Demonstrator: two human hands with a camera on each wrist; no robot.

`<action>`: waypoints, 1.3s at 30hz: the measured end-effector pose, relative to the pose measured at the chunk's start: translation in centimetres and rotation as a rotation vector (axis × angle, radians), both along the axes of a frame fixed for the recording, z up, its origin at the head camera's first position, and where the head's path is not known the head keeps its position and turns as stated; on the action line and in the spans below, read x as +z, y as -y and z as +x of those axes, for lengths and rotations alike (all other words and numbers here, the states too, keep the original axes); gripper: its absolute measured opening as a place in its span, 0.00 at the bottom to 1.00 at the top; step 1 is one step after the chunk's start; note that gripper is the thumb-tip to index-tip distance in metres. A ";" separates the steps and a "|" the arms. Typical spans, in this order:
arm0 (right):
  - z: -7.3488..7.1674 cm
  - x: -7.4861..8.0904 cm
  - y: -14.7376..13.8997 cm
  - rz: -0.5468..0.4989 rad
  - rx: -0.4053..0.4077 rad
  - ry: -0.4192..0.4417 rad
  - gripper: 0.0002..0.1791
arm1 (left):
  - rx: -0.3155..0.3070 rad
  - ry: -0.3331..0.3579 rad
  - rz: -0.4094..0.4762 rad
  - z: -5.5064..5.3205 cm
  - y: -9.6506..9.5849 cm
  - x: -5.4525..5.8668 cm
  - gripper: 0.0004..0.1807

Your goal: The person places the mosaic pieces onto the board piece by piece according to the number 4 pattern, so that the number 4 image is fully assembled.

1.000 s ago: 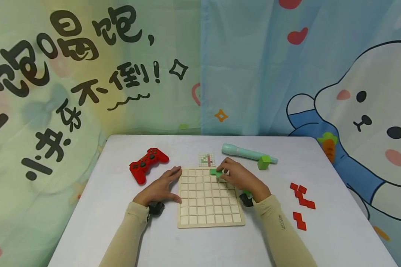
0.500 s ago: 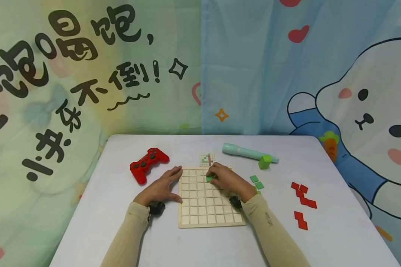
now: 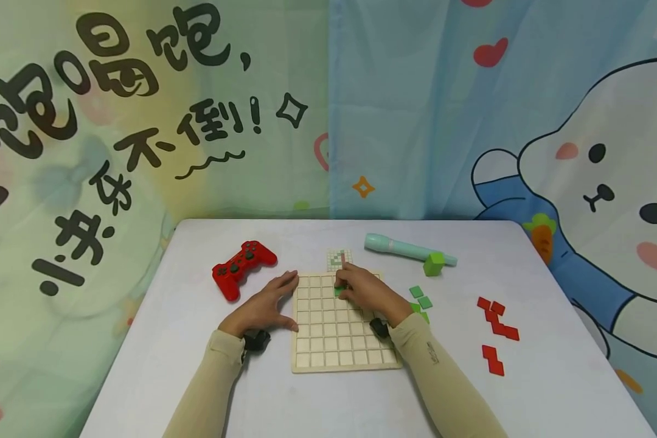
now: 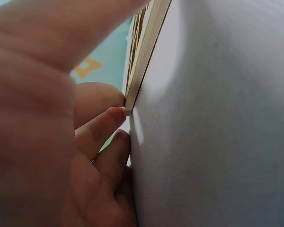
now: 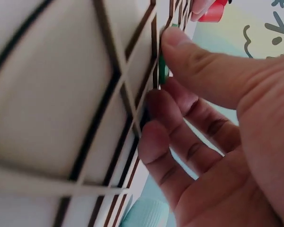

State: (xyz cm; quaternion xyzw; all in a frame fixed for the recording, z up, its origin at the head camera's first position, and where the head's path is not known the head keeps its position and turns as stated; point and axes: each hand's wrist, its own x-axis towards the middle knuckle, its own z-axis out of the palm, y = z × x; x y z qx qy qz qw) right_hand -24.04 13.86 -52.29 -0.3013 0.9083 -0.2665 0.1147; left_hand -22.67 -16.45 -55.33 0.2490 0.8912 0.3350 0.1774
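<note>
The wooden grid board (image 3: pixel 328 347) lies on the white table, its square cells divided by thin ridges. Near its far edge, my right hand (image 3: pixel 364 289) pinches a small green tile (image 3: pixel 338 292) low over the cells. In the right wrist view, the thumb covers part of that green tile (image 5: pixel 163 68), and other fingertips rest against the ridges. My left hand (image 3: pixel 263 310) spans the board's left side with thumb and fingers spread, touching the rim. The left wrist view shows fingertips (image 4: pixel 117 113) against the board's corner. Cells under the right hand are hidden.
A small pattern card (image 3: pixel 336 259) lies behind the board. A red game controller (image 3: pixel 243 267) sits back left. Back right are a mint flashlight (image 3: pixel 405 248) and a green cube (image 3: pixel 434 264). Green tiles (image 3: pixel 417 292) and red tiles (image 3: pixel 493 360) lie to the right.
My right hand has moved left along the board's far rows with the green tile. Green tiles right of the board have come into view from behind the arm. The left hand stays put.
</note>
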 end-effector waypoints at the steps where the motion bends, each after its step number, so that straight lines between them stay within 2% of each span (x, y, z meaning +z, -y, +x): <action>1: 0.0 0.1 0.0 0.006 -0.009 0.001 0.06 | -0.001 -0.002 -0.004 0.0 -0.1 0.0 0.67; 9: 0.3 0.3 -0.3 0.040 -0.061 0.024 0.09 | -0.021 -0.022 -0.005 -0.2 -0.5 -0.3 0.67; 15: 2.3 1.8 -3.3 -0.024 -0.114 0.016 0.17 | -0.025 -0.013 -0.001 0.1 -0.8 -0.4 0.67; 19: 4.2 3.1 -7.0 -0.098 -0.242 -0.052 0.16 | -0.023 -0.008 -0.002 0.2 -0.8 -0.2 0.67; 22: 5.5 3.3 -9.8 -0.138 -0.376 -0.088 0.14 | -0.009 0.012 0.001 0.2 -0.5 0.1 0.67; 24: 6.2 3.2 -11.3 -0.160 -0.454 -0.090 0.14 | 0.001 0.020 0.005 0.2 -0.3 0.3 0.67; 28: 7.4 2.1 -13.5 -0.169 -0.537 -0.068 0.14 | 0.005 0.015 0.008 0.0 0.0 0.3 0.67; 33: 8.5 0.3 -14.6 -0.148 -0.542 -0.016 0.15 | -0.002 0.018 -0.001 -0.1 0.0 0.0 0.68; 39: 8.5 -1.1 -14.7 -0.098 -0.490 -0.032 0.18 | 0.006 0.038 0.006 0.1 0.1 0.0 0.67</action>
